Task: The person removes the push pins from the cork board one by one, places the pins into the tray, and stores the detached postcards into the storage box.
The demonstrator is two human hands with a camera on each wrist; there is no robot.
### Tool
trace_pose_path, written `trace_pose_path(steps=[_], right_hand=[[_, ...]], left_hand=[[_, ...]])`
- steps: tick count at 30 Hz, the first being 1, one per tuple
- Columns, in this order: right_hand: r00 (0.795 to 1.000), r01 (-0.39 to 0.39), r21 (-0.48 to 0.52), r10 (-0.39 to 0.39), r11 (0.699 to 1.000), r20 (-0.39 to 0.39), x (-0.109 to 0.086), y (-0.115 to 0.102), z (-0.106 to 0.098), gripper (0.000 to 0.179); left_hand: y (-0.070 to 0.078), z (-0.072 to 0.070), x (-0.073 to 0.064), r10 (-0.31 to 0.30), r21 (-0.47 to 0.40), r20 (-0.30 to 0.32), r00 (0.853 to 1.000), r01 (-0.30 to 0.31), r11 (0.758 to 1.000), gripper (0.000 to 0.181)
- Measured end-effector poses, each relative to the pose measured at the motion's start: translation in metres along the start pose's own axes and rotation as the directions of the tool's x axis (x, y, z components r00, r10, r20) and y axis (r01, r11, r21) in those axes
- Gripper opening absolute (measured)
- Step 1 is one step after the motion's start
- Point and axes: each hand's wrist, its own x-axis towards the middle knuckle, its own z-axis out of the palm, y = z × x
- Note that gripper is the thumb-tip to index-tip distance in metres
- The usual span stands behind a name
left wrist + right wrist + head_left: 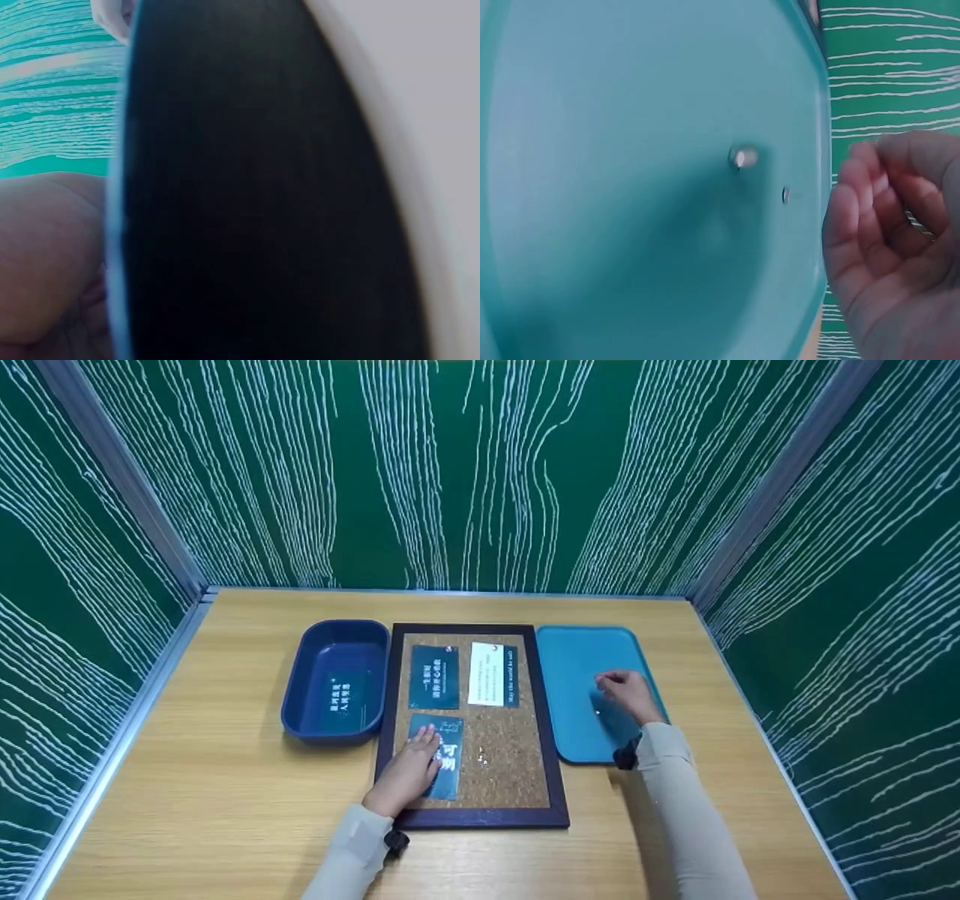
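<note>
My left hand (411, 771) presses with extended fingers on a dark teal card (448, 781) with white characters, at the lower left of a framed cork board (510, 780). Above a light blue tray (581, 649) hovers my right hand (630, 694), fingers curled and thumb tip close to the index fingertip; whether something tiny is between them cannot be made out. In the right wrist view that hand (896, 225) is beside two small shiny pieces, a larger one (744, 157) and a smaller one (786, 195), on the tray. A dark strap or casing (262, 180) blocks most of the left wrist view.
Higher on the board are a teal card (435, 679) and a white-and-teal card (487, 675). Small shiny bits (481, 755) lie on the cork. Left of it stands a deep blue bin (296, 705) holding another teal card (349, 701). Green white-lined walls (510, 472) enclose the table.
</note>
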Motion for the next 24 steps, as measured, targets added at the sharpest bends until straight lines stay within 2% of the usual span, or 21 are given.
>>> trace_pose_path(steps=[7, 14, 21, 24], right_hand=[[0.998, -0.054, 0.124, 0.057, 0.991, -0.02, 0.0, -0.005, 0.012, 0.04], [0.995, -0.102, 0.22, 0.1, 0.97, 0.021, -0.002, -0.019, 0.028, 0.041], [0.992, -0.117, 0.3, 0.097, 0.947, 0.083, -0.007, -0.033, 0.049, 0.038], [0.987, -0.15, 0.317, 0.122, 0.936, 0.107, -0.009, -0.038, 0.059, 0.035]], left_hand=[[0.0, -0.002, 0.0, -0.017, -0.006, 0.021, 1.0, 0.017, 1.0, 0.048], [0.0, -0.002, 0.001, -0.035, -0.005, 0.031, 0.999, 0.035, 0.999, 0.049], [0.0, -0.001, 0.0, -0.001, 0.009, 0.006, 1.0, 0.001, 1.0, 0.046], [0.0, -0.001, 0.0, -0.001, 0.008, 0.007, 1.0, 0.001, 1.0, 0.046]])
